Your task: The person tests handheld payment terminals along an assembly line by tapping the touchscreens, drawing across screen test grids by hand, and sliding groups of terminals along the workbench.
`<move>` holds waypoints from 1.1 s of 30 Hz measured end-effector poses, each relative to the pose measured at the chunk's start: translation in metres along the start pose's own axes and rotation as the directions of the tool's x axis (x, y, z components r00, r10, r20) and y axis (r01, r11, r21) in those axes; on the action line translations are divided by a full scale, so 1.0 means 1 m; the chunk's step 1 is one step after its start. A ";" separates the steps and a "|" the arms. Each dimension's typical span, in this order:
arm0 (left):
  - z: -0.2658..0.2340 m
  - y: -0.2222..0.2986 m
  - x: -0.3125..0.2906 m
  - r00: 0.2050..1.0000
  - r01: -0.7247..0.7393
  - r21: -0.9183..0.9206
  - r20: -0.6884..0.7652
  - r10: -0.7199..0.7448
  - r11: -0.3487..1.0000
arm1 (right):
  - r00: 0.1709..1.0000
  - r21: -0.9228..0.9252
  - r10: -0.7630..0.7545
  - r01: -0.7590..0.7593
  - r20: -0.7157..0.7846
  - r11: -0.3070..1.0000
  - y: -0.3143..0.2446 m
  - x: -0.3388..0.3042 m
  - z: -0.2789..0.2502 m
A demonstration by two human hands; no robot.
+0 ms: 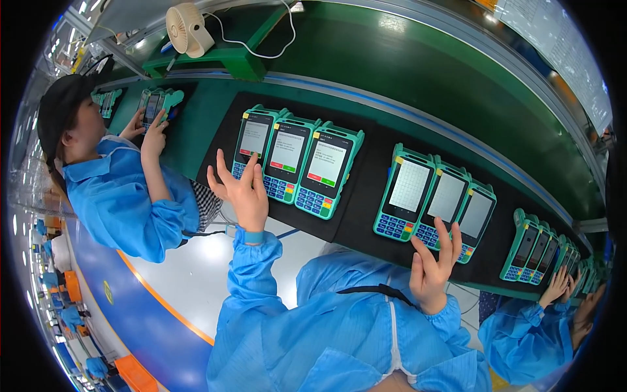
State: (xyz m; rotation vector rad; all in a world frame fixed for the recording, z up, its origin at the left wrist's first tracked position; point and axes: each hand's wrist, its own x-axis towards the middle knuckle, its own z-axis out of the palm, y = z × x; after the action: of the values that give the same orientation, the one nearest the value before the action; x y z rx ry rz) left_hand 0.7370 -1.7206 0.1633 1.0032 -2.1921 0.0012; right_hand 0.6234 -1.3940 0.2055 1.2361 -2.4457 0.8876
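Three green payment terminals lie side by side on a black mat (353, 176) at the left. The leftmost terminal (255, 136), the middle terminal (287, 147) and the right-hand terminal (326, 160) have lit screens with red and green buttons. My left hand (247, 199) is spread over the leftmost one, a fingertip at its screen's lower edge; contact is unclear. To the right, another three terminals, including a near one (410, 186), show pale lit screens. My right hand (432, 274) hovers, fingers apart, at the lower part of the middle terminal (448, 195) there, covering some keys. Neither hand holds anything.
A co-worker (117, 176) at the left handles another terminal (154, 104). Further right, dark-screened terminals (532, 251) lie near a second co-worker's hands (558, 286). A small fan (187, 29) with a white cable stands beyond the bench, next to a green conveyor belt (379, 59).
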 end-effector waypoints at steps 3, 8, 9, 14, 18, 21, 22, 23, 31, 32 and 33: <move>-0.006 0.022 -0.002 1.000 0.017 -0.075 0.001 -0.017 0.997 | 0.998 -0.093 0.012 -0.018 -0.056 0.996 0.013 -0.006 -0.010; -0.046 0.122 -0.024 0.971 -0.184 -0.314 0.091 0.222 0.931 | 0.967 -0.225 0.117 -0.168 -0.225 0.960 0.048 0.011 -0.038; -0.051 0.144 -0.030 0.954 -0.194 -0.392 0.138 0.265 0.900 | 0.961 -0.227 0.159 -0.210 -0.226 0.951 0.054 0.015 -0.040; -0.028 0.237 -0.050 0.845 -0.291 -0.637 0.179 0.504 0.714 | 0.954 -0.225 0.225 -0.268 -0.199 0.937 0.074 0.037 -0.042; 0.002 0.277 -0.053 0.857 -0.278 -0.654 0.163 0.489 0.704 | 0.963 -0.201 0.229 -0.255 -0.143 0.946 0.082 0.047 -0.033; 0.005 0.281 -0.054 0.856 -0.271 -0.611 0.200 0.476 0.744 | 0.954 -0.197 0.262 -0.287 -0.146 0.937 0.090 0.043 -0.033; 0.004 0.279 -0.054 0.860 -0.262 -0.580 0.222 0.459 0.771 | 0.948 -0.205 0.278 -0.306 -0.156 0.930 0.094 0.038 -0.035; 0.003 0.276 -0.052 0.860 -0.271 -0.542 0.236 0.453 0.796 | 0.939 -0.226 0.297 -0.331 -0.171 0.916 0.098 0.035 -0.039; 0.000 0.250 -0.045 0.892 -0.273 -0.415 0.229 0.390 0.868 | 0.906 -0.206 0.371 -0.411 -0.204 0.888 0.101 0.019 -0.048; 0.000 0.249 -0.046 0.884 -0.287 -0.420 0.229 0.407 0.861 | 0.906 -0.208 0.373 -0.411 -0.198 0.887 0.100 0.018 -0.047; 0.000 0.248 -0.048 0.883 -0.285 -0.424 0.232 0.407 0.860 | 0.906 -0.212 0.376 -0.413 -0.197 0.885 0.099 0.015 -0.046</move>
State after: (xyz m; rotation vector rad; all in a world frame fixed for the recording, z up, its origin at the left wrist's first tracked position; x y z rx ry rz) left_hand 0.5948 -1.5160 0.2032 0.3930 -2.5080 -0.4283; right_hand 0.5339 -1.3302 0.2090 0.5678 -2.6276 0.7024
